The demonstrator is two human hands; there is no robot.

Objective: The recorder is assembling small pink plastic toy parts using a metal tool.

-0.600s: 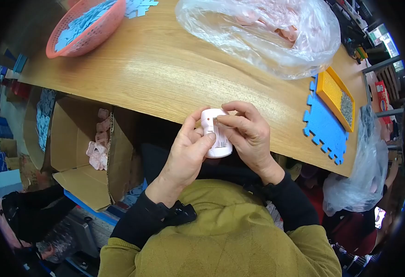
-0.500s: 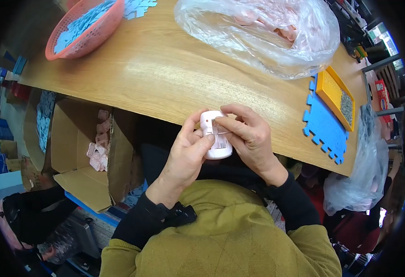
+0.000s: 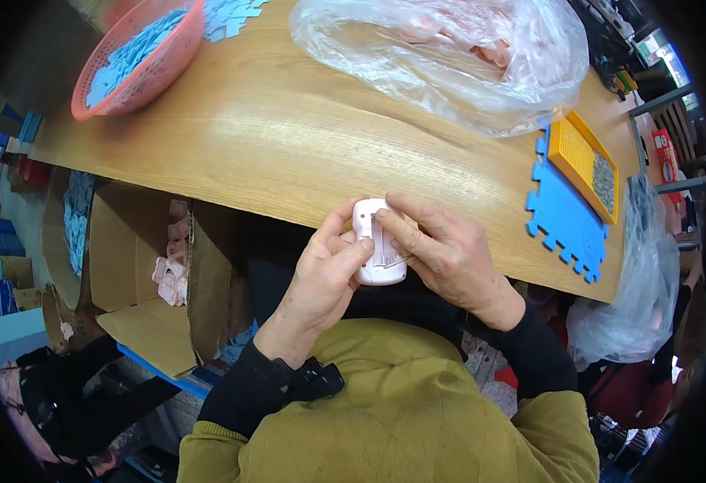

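Small white casing (image 3: 379, 248) held up just off the bench's (image 3: 248, 137) near edge, on the wearer's side, long open recess facing up.

Left hand (image 3: 316, 270): fingers clamped on the casing, thumb over its left side, the others round behind. Right hand (image 3: 453, 253): fingers bent over the recess, a fingertip at its upper part; a thin, rod-like piece (image 3: 399, 262) shows below them, by the recess's lower end. Cannot tell if they pinch it.

Handling, judged by eye: casing light, stiff, probably hard plastic; smooth, rounded sides may slip a little. Best taken by the long sides, leaving the recess free; its inner parts look delicate, so no hard pressing there.

Around: coral basket (image 3: 167, 68) by the bench's far left corner; clear plastic bag (image 3: 449, 92) at the far edge; blue foam mat (image 3: 566, 217) near the right edge, yellow tray (image 3: 578, 153) on it.
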